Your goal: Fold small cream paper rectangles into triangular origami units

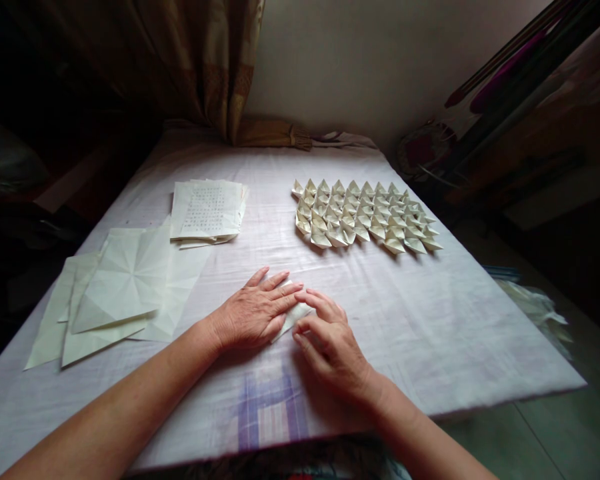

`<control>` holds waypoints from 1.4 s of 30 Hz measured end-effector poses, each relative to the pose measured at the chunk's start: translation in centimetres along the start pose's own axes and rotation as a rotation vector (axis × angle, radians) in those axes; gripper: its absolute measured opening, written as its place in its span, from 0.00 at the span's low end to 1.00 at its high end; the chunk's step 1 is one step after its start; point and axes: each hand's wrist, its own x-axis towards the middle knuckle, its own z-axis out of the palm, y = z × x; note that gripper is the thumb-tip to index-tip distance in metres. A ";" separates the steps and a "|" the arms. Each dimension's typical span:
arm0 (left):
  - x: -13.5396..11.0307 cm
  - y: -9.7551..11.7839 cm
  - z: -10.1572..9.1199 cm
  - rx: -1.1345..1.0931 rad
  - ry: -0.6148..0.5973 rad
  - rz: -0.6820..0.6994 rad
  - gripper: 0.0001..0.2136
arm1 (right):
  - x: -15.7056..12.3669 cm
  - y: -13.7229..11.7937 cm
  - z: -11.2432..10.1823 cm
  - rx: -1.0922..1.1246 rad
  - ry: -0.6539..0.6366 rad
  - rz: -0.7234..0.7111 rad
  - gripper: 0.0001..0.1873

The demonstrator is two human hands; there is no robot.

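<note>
A small folded piece of white paper (291,319) lies on the cloth-covered table, partly hidden under my hands. My left hand (255,310) rests flat over its left side, fingers stretched out. At the paper's right side is my right hand (330,337), its thumb and index finger curled together at the edge. Whether a bit of the paper is pinched between them I cannot make out. The right hand's other fingers reach toward the left fingertips.
Rows of folded paper boats (360,213) stand at the back right. A stack of written sheets (205,210) lies at the back left, with loose creased sheets (125,280) nearer me. The white tablecloth (460,333) reaches the table's edges. A curtain (230,67) hangs behind.
</note>
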 end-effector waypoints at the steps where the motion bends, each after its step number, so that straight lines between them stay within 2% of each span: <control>1: 0.0 -0.1 0.0 0.003 -0.003 0.004 0.25 | 0.1 0.3 -0.4 0.056 0.025 0.032 0.06; 4: -0.1 -0.2 0.1 0.014 0.011 0.009 0.25 | 0.6 1.7 -1.7 0.180 0.124 0.143 0.05; 7: -0.1 -0.2 0.0 0.010 0.090 0.024 0.23 | 0.6 3.7 -3.6 0.105 0.238 0.214 0.06; 10: -0.5 0.0 -0.4 -0.025 0.207 0.044 0.15 | -0.2 6.5 -6.1 -0.137 0.306 0.231 0.08; 12: -0.8 0.2 -0.7 -0.049 0.239 0.040 0.12 | -0.9 8.3 -7.9 -0.402 0.336 0.258 0.11; 14: -1.3 0.6 -0.9 -0.064 0.228 0.030 0.15 | -1.4 9.5 -9.2 -0.648 0.325 0.304 0.12; 16: -1.8 1.0 -1.0 -0.070 0.223 0.014 0.19 | -1.3 9.7 -9.6 -0.709 0.355 0.295 0.12; 19: -2.2 1.7 -1.0 -0.058 0.250 -0.034 0.18 | 0.0 8.0 -8.1 -0.540 0.291 0.164 0.12; 22: -2.5 2.3 -1.0 -0.003 0.269 -0.047 0.17 | 1.7 5.0 -5.2 -0.280 0.047 -0.049 0.13; 24: -2.7 2.5 -0.8 0.055 0.285 -0.038 0.16 | 2.5 3.3 -3.3 -0.217 -0.122 -0.178 0.15; 26: -3.0 2.4 -0.4 0.106 0.309 -0.036 0.13 | 2.8 2.3 -1.8 -0.210 -0.188 -0.208 0.17; 29: -3.4 2.1 0.3 0.139 0.376 -0.043 0.09 | 2.9 2.2 -0.6 -0.212 -0.205 -0.230 0.21; 33: -3.6 1.5 0.5 0.097 0.471 -0.081 0.09 | 3.0 2.6 0.0 -0.254 -0.126 -0.247 0.15; 37: -4.0 1.3 0.0 0.030 0.370 -0.074 0.10 | 3.3 2.5 -0.1 -0.263 -0.098 -0.287 0.07; 39: -4.3 1.2 -0.1 0.010 0.323 -0.052 0.14 | 3.3 2.6 -0.1 -0.254 -0.113 -0.310 0.06; 42: -4.7 0.8 0.1 0.001 0.350 -0.044 0.21 | 3.2 3.4 0.0 -0.199 -0.087 -0.300 0.09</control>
